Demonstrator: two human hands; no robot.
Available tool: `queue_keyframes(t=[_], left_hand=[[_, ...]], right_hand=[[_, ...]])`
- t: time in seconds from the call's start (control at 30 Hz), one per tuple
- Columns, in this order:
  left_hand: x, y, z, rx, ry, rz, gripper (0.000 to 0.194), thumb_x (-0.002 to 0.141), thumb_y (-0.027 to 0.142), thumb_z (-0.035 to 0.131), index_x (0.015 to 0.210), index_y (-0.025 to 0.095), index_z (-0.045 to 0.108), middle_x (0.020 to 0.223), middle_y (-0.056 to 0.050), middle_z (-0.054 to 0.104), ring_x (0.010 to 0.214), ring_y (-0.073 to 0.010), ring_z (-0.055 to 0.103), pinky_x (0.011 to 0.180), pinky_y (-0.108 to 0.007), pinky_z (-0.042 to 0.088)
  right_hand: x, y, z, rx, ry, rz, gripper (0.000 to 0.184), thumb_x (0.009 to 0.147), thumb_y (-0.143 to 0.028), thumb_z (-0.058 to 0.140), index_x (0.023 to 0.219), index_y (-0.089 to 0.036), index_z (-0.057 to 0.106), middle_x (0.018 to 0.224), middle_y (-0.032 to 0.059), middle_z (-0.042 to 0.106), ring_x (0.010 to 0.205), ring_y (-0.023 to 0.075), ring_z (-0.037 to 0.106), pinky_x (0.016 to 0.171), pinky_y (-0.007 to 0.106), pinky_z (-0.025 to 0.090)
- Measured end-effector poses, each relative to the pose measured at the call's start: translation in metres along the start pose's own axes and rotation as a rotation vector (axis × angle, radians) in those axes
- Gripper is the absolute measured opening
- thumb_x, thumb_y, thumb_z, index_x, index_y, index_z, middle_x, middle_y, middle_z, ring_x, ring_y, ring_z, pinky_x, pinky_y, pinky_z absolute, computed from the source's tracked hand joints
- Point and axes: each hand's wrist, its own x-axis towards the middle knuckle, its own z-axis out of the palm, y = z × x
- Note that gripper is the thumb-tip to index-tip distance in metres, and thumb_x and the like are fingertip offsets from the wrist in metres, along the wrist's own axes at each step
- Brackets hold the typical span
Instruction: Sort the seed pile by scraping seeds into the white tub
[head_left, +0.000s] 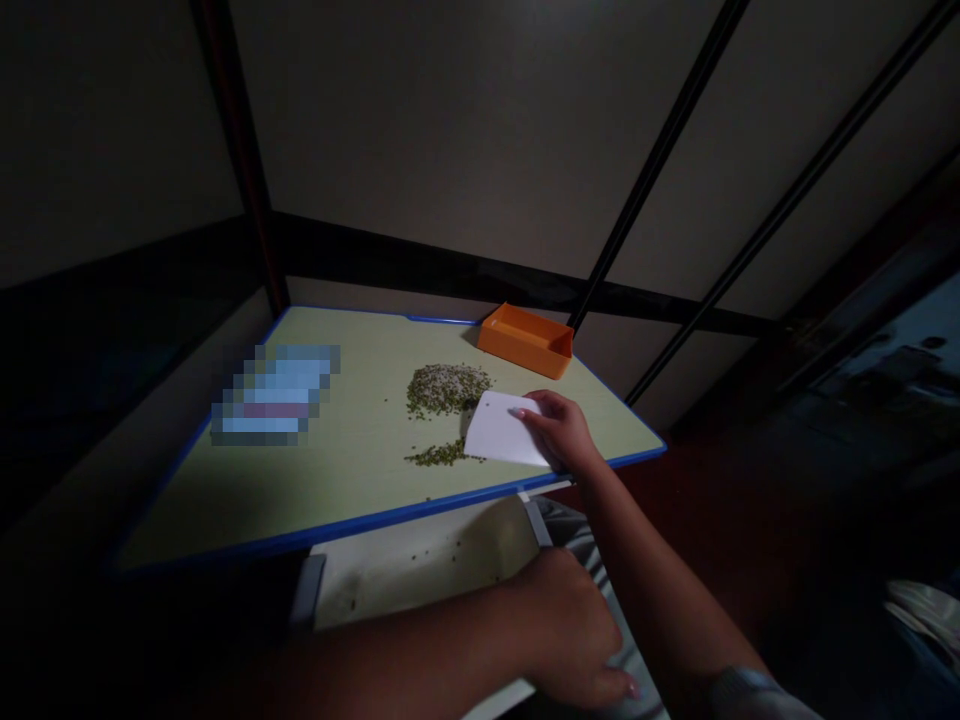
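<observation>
My right hand [561,432] grips the edge of a white plastic scraper card [499,430], which stands tilted on the pale green table top [352,480] between two heaps of green-brown mung beans. The larger heap [448,388] lies behind the card and the smaller one [439,455] lies in front of it. My left hand [570,628] is lower down, over the edge of a pale tray [420,565] below the table's near edge. That tray holds scattered specks, and my left hand's fingers are partly hidden.
An orange rectangular tray [525,342] stands at the table's far right corner. A pixelated blue patch [274,395] covers something on the table's left. The table has a blue rim [360,522]. Dark metal posts [660,170] rise behind it, and striped cloth [592,570] lies below.
</observation>
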Motion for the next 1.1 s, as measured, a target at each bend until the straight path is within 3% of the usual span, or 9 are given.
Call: queue_keyframes(t=[0.53, 1.1], left_hand=[[0.005, -0.002, 0.003, -0.022, -0.054, 0.012, 0.052, 0.091, 0.057, 0.041, 0.073, 0.019, 0.072, 0.067, -0.005, 0.071, 0.071, -0.0231, 0.07, 0.063, -0.037, 0.048], [0.004, -0.001, -0.008, -0.053, -0.062, -0.002, 0.047, 0.088, 0.059, 0.046, 0.083, 0.02, 0.072, 0.08, -0.005, 0.074, 0.073, -0.0231, 0.07, 0.063, -0.038, 0.049]], right_hand=[[-0.002, -0.005, 0.001, 0.047, -0.051, 0.001, 0.036, 0.058, -0.045, 0.079, 0.08, -0.018, 0.069, 0.078, 0.0034, 0.068, 0.071, 0.0176, 0.057, 0.063, 0.028, 0.043], [-0.004, -0.006, 0.013, 0.088, -0.073, -0.026, 0.034, 0.059, -0.043, 0.08, 0.08, -0.018, 0.071, 0.08, 0.0047, 0.07, 0.074, 0.0189, 0.059, 0.066, 0.03, 0.045]])
